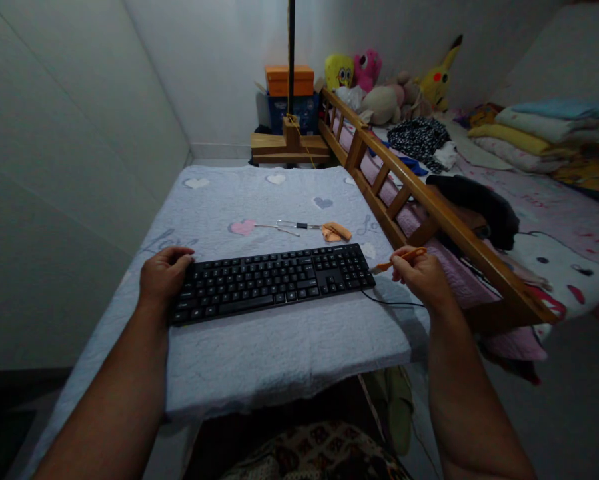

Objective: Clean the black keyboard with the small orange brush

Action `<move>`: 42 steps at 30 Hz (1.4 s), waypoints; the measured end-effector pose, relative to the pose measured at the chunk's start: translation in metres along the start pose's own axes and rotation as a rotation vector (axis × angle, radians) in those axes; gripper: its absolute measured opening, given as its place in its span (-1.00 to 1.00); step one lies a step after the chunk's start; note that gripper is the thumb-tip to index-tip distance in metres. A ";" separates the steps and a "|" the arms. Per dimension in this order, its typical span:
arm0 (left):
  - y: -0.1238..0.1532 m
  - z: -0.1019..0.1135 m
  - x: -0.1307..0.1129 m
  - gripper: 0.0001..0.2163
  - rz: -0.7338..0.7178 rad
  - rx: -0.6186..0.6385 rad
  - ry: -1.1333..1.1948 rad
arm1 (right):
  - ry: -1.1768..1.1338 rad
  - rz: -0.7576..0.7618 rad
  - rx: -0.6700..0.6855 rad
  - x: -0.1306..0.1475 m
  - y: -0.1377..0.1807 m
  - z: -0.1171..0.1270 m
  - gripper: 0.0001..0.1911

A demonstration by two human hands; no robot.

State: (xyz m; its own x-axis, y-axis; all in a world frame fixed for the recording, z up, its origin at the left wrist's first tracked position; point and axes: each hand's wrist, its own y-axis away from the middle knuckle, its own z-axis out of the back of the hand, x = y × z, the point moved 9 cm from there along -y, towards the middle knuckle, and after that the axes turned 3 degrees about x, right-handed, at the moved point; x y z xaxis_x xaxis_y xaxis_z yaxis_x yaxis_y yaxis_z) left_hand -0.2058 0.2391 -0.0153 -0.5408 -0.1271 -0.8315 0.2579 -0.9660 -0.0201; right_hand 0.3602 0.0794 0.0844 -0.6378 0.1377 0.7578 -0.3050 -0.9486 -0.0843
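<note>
A black keyboard [279, 279] lies slightly slanted on the cloth-covered table. Its left end is gripped by my left hand [165, 273], with the fingers at the back edge. My right hand [419, 272] pinches a small brush [403, 259] with an orange handle. The pale tip of the brush reaches the right edge of the keyboard, beside the number keys. From the keyboard's lower right a black cable [389, 303] runs under my right wrist. Behind the keyboard lie an orange cloth [336, 231] and a thin clear tool with a black band [302, 226].
A pale thin stick [278, 229] rests near the clear tool. The blue heart-patterned tablecloth [279, 353] hangs over the front edge. A wooden bed rail [419, 193] borders the table on the right. At the back, a dark pole rises from a wooden base [269, 148].
</note>
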 end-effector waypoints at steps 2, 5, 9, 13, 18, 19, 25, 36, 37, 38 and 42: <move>0.001 0.000 0.001 -0.65 0.002 0.002 -0.008 | -0.042 0.036 -0.087 0.005 0.001 0.002 -0.70; 0.000 -0.001 0.002 -0.65 0.001 0.005 0.003 | -0.106 0.060 -0.124 0.008 -0.001 -0.009 -0.64; -0.001 0.000 0.001 -0.67 -0.006 0.000 -0.001 | -0.112 0.081 -0.125 0.007 -0.009 -0.027 -0.62; 0.000 0.001 -0.001 -0.68 0.005 -0.005 -0.018 | -0.066 0.101 -0.147 0.006 -0.017 -0.037 -0.65; -0.001 -0.001 0.000 -0.66 -0.003 0.007 -0.008 | 0.028 0.157 -0.164 0.010 -0.020 -0.039 -0.64; -0.001 -0.001 0.001 -0.65 -0.005 0.008 -0.010 | 0.036 0.157 -0.159 0.010 -0.019 -0.038 -0.65; -0.004 -0.001 0.006 -0.65 -0.017 0.006 -0.017 | 0.070 0.125 -0.086 0.006 -0.014 -0.034 -0.66; -0.001 -0.001 0.002 -0.66 -0.016 0.005 -0.021 | 0.149 0.105 -0.001 0.007 0.009 -0.024 -0.53; 0.000 -0.001 0.002 -0.66 -0.012 0.006 -0.021 | 0.148 0.099 0.004 0.007 0.011 -0.024 -0.52; 0.000 -0.001 0.001 -0.65 -0.011 0.005 -0.020 | 0.147 0.096 0.013 0.006 0.012 -0.024 -0.51; 0.000 0.000 -0.002 -0.66 -0.018 0.001 -0.052 | 0.143 0.102 0.071 0.009 0.017 -0.023 -0.50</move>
State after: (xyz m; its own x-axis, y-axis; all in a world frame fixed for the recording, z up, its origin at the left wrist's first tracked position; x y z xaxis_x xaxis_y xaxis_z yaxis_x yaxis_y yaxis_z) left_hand -0.2046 0.2394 -0.0137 -0.5860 -0.1207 -0.8013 0.2465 -0.9685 -0.0343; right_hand 0.3326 0.0710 0.0750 -0.7586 0.0745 0.6473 -0.1866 -0.9767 -0.1062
